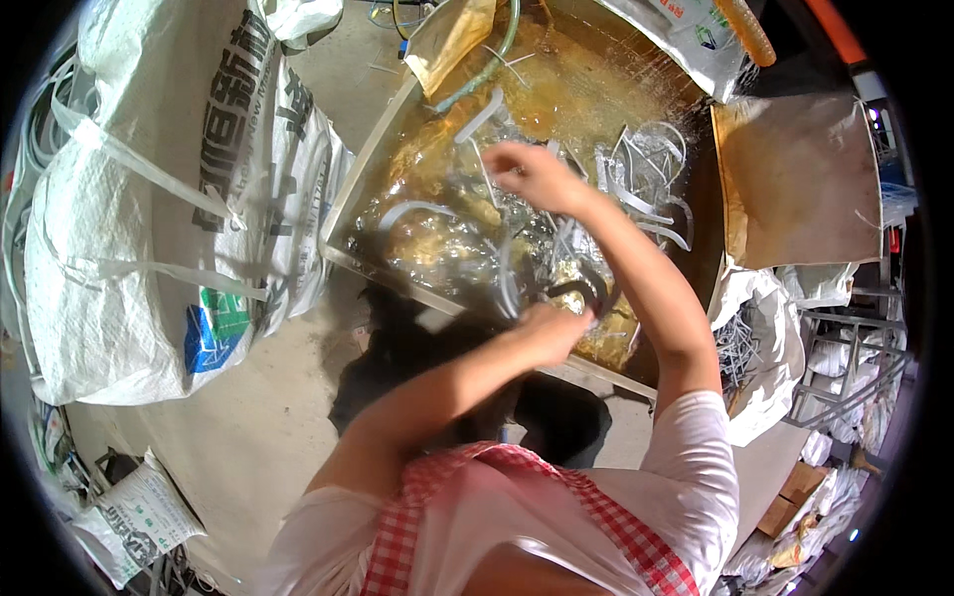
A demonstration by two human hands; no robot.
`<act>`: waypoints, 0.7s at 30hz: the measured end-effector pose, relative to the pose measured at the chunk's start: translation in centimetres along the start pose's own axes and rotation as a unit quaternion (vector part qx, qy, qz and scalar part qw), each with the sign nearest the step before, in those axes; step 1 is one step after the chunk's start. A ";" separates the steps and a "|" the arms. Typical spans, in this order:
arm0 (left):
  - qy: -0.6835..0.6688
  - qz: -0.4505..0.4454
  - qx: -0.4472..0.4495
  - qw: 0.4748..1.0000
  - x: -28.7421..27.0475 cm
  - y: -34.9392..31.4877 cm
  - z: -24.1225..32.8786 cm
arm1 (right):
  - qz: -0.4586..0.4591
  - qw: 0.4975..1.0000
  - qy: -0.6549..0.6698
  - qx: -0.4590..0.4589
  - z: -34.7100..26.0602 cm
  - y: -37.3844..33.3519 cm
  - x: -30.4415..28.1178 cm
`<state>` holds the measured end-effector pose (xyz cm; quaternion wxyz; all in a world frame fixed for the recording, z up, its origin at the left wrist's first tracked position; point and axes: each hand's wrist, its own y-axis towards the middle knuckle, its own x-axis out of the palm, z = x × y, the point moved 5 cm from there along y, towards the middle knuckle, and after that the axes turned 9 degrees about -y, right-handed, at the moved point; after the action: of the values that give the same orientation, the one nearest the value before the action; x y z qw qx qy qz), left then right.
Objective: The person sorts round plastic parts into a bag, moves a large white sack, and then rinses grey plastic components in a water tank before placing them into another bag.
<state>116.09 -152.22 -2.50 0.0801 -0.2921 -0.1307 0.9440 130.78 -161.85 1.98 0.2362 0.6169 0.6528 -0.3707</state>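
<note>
In front of me a wide shallow tank [343,204] holds yellowish, rippling water with pale, translucent curved plastic strips [644,164] in it. My right hand [537,177] is over the middle of the water, its fingers curled and blurred. A thin pale strip [484,164] runs beside those fingertips. At the tank's near edge my left hand [555,333] is closed next to a dark curved piece [592,288]; what lies inside its fingers is hidden. Another curved strip [412,211] lies in the water to the left, and a blurred one [509,283] stands near my left hand.
A big white woven sack [109,248] stands left of the tank. A greenish hose [487,72] hangs over the far edge, by a yellowish board [449,45]. To the right are a brownish panel [800,184] and an opened white sack [760,348] of grey strips.
</note>
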 end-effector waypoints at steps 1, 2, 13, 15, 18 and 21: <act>0.037 -0.045 -0.008 0.998 1.7 0.2 0.0 | -0.025 0.996 -0.086 -0.028 0.9 2.1 2.0; 0.056 0.000 0.037 0.998 3.2 0.1 0.3 | -0.052 0.982 -0.170 -0.060 2.1 3.9 4.8; -0.148 0.196 0.191 0.950 7.7 -4.0 -0.7 | -0.242 0.959 -0.133 0.064 5.0 7.5 18.9; -0.245 0.134 0.156 0.947 5.2 -4.7 1.1 | -0.186 0.976 -0.092 0.062 9.4 7.7 20.9; -0.153 0.035 0.077 0.985 3.8 -4.3 -0.4 | -0.193 0.964 -0.168 0.075 6.1 8.6 16.5; 0.031 -0.045 0.034 0.998 0.2 -4.1 -0.7 | -0.136 0.955 -0.250 0.079 10.7 8.7 10.0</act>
<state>116.68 -148.13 -1.94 0.1364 -0.3124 -0.1094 0.9337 136.41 -164.18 -13.93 0.2896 0.4269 0.6193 -0.5920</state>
